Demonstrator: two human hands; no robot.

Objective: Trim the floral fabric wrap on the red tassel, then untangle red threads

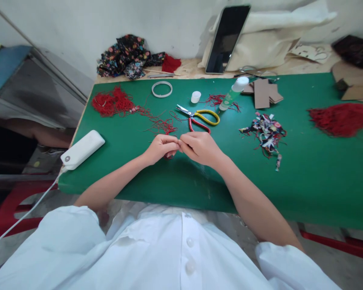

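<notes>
My left hand [161, 148] and my right hand [199, 147] meet fingertip to fingertip over the green table [314, 177]. Both pinch a small piece of red thread [168, 156] between them; most of it is hidden by the fingers. Loose red threads [161, 125] lie just beyond my left hand. Scissors [198, 117] with one yellow and one red handle lie just beyond my right hand, blades pointing left.
A white power bank [82, 149] with a cable sits at the left edge. A red thread pile [112, 102], white ring [161, 89], white cap [195, 96], glue bottle [233, 92], cardboard pieces [262, 93], fabric scraps [266, 133] and red tassel bundle [341, 119] lie around. A phone [227, 38] leans at the back.
</notes>
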